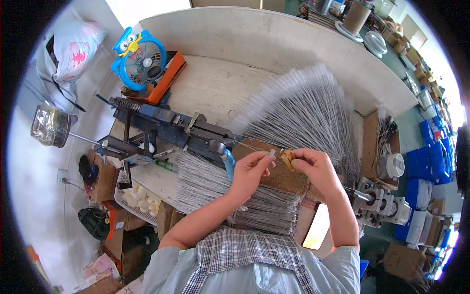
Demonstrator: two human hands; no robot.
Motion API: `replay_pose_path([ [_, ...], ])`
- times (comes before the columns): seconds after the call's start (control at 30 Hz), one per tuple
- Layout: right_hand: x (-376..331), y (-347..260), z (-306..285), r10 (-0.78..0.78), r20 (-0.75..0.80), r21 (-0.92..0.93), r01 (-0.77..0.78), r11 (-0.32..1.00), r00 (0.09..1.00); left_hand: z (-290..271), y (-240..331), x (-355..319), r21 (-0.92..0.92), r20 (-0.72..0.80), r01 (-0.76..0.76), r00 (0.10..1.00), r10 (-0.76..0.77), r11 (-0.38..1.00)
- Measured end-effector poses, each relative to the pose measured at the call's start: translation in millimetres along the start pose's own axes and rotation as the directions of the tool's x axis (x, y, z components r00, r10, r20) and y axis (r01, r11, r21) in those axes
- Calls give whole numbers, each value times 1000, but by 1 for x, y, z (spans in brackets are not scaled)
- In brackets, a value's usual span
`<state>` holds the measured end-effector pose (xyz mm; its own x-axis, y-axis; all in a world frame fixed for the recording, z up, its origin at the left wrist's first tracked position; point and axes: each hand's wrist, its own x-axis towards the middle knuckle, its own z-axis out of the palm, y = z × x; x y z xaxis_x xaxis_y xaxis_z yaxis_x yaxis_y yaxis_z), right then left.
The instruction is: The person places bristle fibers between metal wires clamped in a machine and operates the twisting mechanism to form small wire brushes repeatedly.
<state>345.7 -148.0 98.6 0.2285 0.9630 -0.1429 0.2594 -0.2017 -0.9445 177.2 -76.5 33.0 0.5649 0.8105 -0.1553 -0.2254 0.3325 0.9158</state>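
Note:
My left hand [252,170] is closed, thumb and forefinger pinching a small whitish, see-through piece [272,153]. My right hand [316,167] grips a small yellow, brass-coloured block [288,159] between thumb and fingers. Thin wires run near the fingertips, but how they meet the two pieces is too small to tell. Beneath both hands lies a brown, rough-topped board [281,182]. Just left of my left hand is a lever with a blue-wrapped handle [228,165], on a long dark metal fixture [196,128].
Thin grey wires [306,110] fan out behind my hands; more bundles [198,183] lie in front. A blue toy-shaped fan [142,59] and an orange box [166,78] stand at the far left. At right are a carton [378,147], a metal mechanism [384,203] and a lit phone [317,228].

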Motion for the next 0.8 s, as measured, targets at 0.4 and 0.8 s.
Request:
replay_pose_path([
  [0.4,51,-15,56,-563,-62,-666,386,638,824,-14,32,-6,-255,-264,176,933,-244,951],
  [0.8,49,-28,55,-125,17,-327,123,937,992,-19,27,-7,-215,-131,143,976,-174,966],
])
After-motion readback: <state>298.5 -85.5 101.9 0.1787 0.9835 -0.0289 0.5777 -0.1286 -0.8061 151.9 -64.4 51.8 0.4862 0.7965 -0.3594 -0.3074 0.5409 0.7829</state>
